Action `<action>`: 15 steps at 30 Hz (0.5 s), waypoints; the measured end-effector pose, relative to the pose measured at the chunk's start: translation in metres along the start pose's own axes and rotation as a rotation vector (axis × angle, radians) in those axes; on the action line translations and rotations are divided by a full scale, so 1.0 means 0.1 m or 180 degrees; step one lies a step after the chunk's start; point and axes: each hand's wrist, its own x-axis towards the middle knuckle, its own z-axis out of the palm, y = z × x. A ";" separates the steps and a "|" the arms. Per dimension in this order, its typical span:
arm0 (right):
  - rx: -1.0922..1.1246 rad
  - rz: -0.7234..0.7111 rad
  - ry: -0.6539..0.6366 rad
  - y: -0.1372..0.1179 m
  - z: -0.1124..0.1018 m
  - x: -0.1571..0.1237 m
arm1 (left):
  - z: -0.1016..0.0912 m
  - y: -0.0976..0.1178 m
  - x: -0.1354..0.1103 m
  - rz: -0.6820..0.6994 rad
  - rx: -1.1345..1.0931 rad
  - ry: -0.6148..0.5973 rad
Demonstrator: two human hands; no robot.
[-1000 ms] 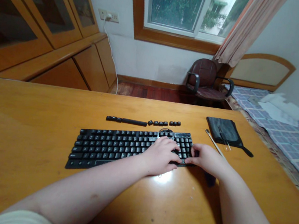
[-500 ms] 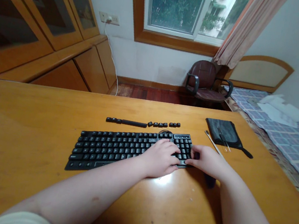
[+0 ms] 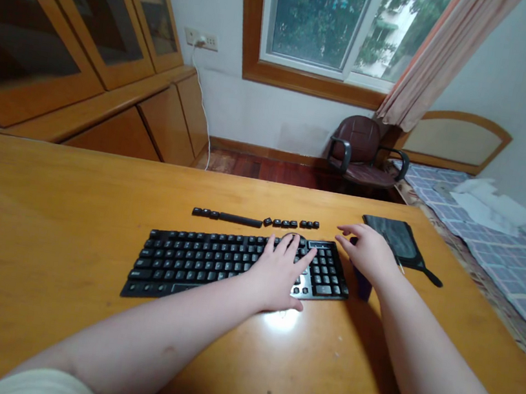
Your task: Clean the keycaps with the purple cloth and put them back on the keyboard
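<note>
A black keyboard (image 3: 205, 260) lies on the wooden table, with bare sockets along its front row. My left hand (image 3: 276, 277) rests on its right half, fingers spread across the keys. To the right, my right hand (image 3: 370, 254) hovers just past the number pad, thumb and fingers apart, nothing visible between them. Behind the keyboard runs a row of loose keycaps (image 3: 285, 223), including a long space bar (image 3: 240, 220). A dark purple object (image 3: 364, 288), partly hidden, sits under my right hand.
A black drawstring-like pouch (image 3: 392, 236) lies at the right, partly covered by my right hand. Beyond the table (image 3: 67, 228) stand an office chair (image 3: 359, 142) and a bed (image 3: 469, 193). A glass-door cabinet (image 3: 71, 26) lines the left wall.
My right hand has left the number pad keys and moved back and right, toward the loose keycaps and pouch. My left hand's fingers have spread out. The view has shifted slightly.
</note>
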 end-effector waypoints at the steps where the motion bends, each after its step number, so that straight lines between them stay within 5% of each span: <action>1: -0.0026 -0.0011 -0.0105 0.00 0.02 0.11 | -0.01 0.00 0.00 0.0019 -0.0018 0.0006; 8: -0.0016 0.0047 -0.0916 -0.01 0.34 0.69 | -0.08 0.03 0.00 0.0380 -0.0296 0.0294; 15: -0.0086 0.0094 -0.0907 -0.05 0.30 0.67 | -0.08 0.00 0.03 0.0342 -0.1142 0.0916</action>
